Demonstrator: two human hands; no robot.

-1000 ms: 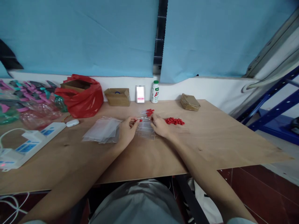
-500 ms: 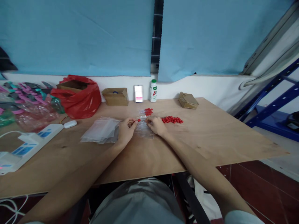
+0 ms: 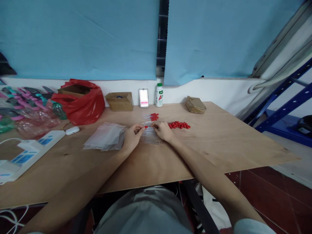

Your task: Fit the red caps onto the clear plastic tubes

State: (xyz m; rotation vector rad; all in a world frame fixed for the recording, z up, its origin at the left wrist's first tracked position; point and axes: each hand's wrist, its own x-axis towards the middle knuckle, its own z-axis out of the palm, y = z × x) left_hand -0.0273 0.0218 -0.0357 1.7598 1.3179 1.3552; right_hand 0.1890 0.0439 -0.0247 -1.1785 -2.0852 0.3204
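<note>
My left hand [image 3: 132, 138] is pinched closed on a small red cap [image 3: 146, 126], which shows between thumb and fingertip. Close to its right, my right hand [image 3: 163, 131] has thumb and fingers together over a bunch of thin clear tubes [image 3: 150, 140]. What it grips is too small to make out. Behind the hands lie several clear tubes with red ends [image 3: 154, 116]. A pile of loose red caps [image 3: 180, 124] sits just right of my right hand. Clear plastic bags [image 3: 104, 136] lie flat to the left of my left hand.
Along the wall stand a red bag [image 3: 85, 109], an open cardboard box [image 3: 120, 102], a phone [image 3: 143, 98], a white bottle [image 3: 159, 95] and a brown package [image 3: 195, 105]. A power strip [image 3: 52, 138] and a white case [image 3: 72, 130] lie at left, near clear bottles [image 3: 36, 118].
The view has shifted slightly. Both hands keep nearly the same place and grip; the red cap at my left fingertips has moved very slightly to the right.
</note>
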